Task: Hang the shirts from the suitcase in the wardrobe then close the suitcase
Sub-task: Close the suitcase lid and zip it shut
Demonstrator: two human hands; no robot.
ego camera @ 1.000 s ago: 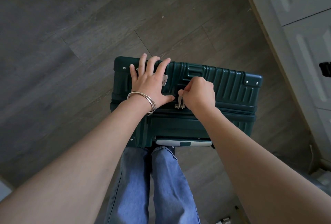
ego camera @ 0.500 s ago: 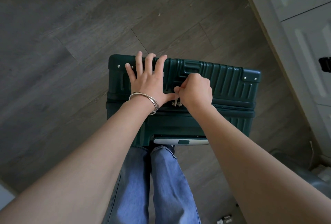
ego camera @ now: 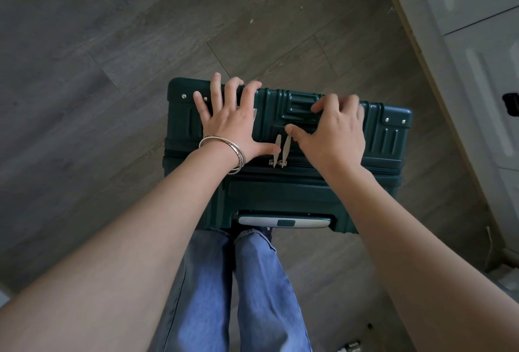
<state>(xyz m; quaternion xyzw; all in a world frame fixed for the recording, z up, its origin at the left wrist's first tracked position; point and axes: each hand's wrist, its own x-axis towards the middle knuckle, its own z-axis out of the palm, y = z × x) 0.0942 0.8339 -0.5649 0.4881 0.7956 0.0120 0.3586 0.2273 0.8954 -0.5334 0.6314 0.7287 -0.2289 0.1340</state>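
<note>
We see a grey wood-plank floor (ego camera: 118,50) filling most of the head view, with a pale panelled wardrobe (ego camera: 474,28) along its right edge. On the floor stands the dark green hard-shell suitcase (ego camera: 387,140), upright and zipped closed, directly in front of our legs in blue jeans (ego camera: 252,289). Its silver telescopic handle (ego camera: 283,222) lies retracted at the near edge of the top face. Our left hand (ego camera: 233,129) rests flat on the top of the suitcase, fingers (ego camera: 216,86) spread and straight, grasping nothing; silver bangles (ego camera: 224,149) circle its wrist. Our right hand (ego camera: 334,135) rests on the same face to the right, fingers loosely extended over the ribbed shell, released and holding nothing. Between the two thumbs, the two pale zipper pulls (ego camera: 282,149) lie side by side, their sliders meeting at the zip line.
</note>
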